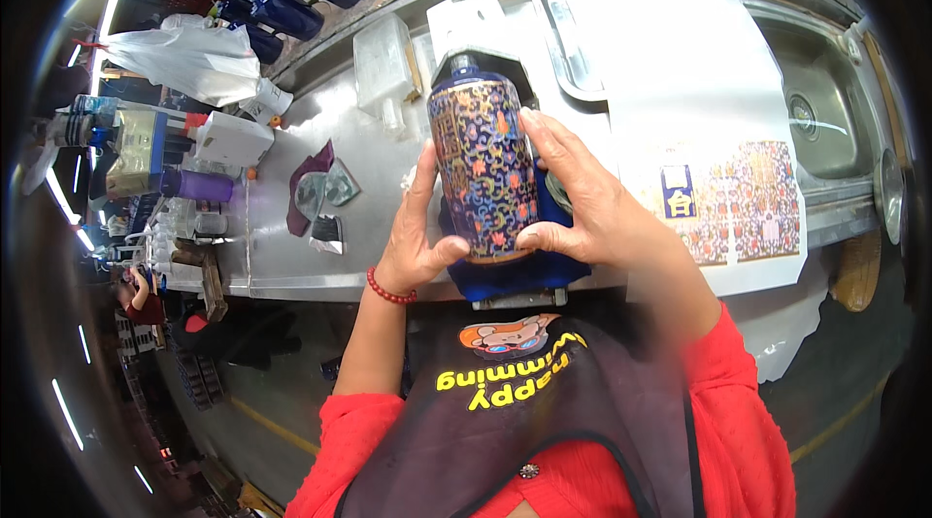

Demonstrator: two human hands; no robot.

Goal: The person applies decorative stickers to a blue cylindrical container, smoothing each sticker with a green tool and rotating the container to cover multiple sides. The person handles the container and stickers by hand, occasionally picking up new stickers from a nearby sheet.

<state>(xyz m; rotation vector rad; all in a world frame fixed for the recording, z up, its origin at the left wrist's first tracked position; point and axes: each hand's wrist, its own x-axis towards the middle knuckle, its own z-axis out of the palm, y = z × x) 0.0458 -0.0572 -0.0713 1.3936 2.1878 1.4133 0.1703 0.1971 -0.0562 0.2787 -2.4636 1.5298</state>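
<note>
Both my hands cup a dark blue bottle (483, 168) wrapped in a colourful floral pattern with gold bands. It lies with its narrow neck pointing away from me, over a blue support (519, 273) on the worktop. My left hand (416, 236) presses along the bottle's left side, thumb at its lower edge. Along the right side are the fingers of my right hand (582, 188), its thumb tip on the lower right of the pattern. To the right, a white sheet (670, 62) carries printed floral decals (767, 198) like the bottle's pattern.
A metal tray (558, 33) sits partly under the paper, beside a sink (825, 120). Left of the bottle are a clear plastic container (381, 57) and dark scraps (311, 188). Several blue bottles (286, 8) stand at the back left, near a white plastic bag (184, 62).
</note>
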